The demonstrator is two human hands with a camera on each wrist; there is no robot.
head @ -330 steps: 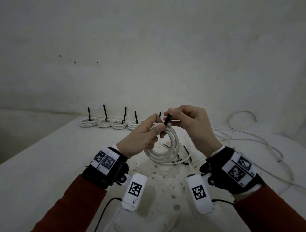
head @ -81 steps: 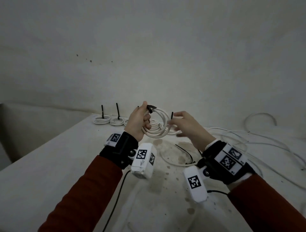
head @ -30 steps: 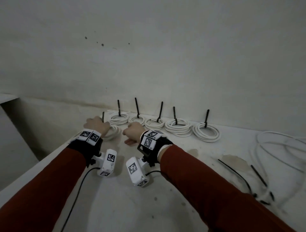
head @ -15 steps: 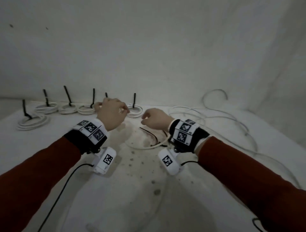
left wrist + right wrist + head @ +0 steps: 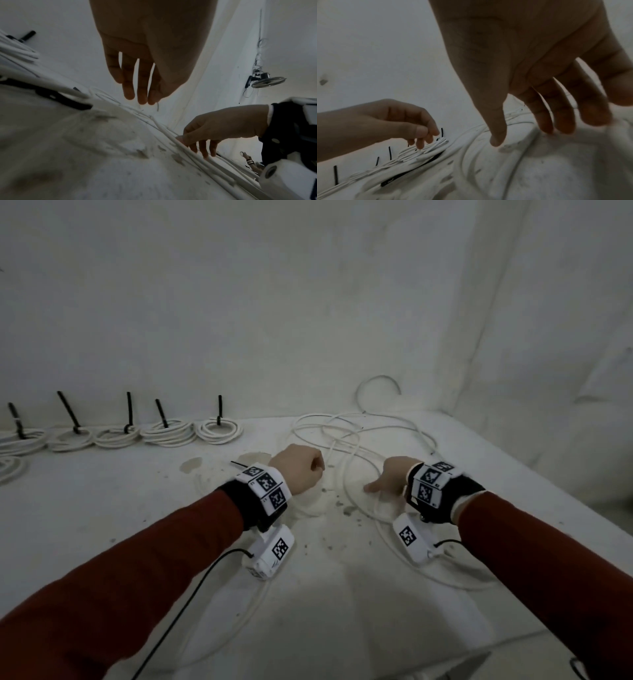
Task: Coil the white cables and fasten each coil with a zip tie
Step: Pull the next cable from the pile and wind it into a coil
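While your two hands hover low over the white counter (image 5: 102, 508), a row of finished coils (image 5: 164, 433), each with a black zip tie (image 5: 129, 412) standing up from it, runs along the back edge toward the left corner. Moving right, your left hand (image 5: 298, 472) hangs loosely curled just above the surface, holding nothing. Next comes the loose white cable (image 5: 346, 474), sprawled in tangled loops from the middle toward the back right corner. Your right hand (image 5: 388, 482) reaches down with fingers spread, fingertips (image 5: 193, 146) touching a strand without clasping it. The step appears to be picking up the next cable: find a free end first, pinch it with your right hand, and feed even loops into your left so nothing knots. The left wrist view shows your right fingertips on the strand, hidden from the head camera; the right wrist view shows a spare zip tie (image 5: 412, 171) lying flat near your left hand.
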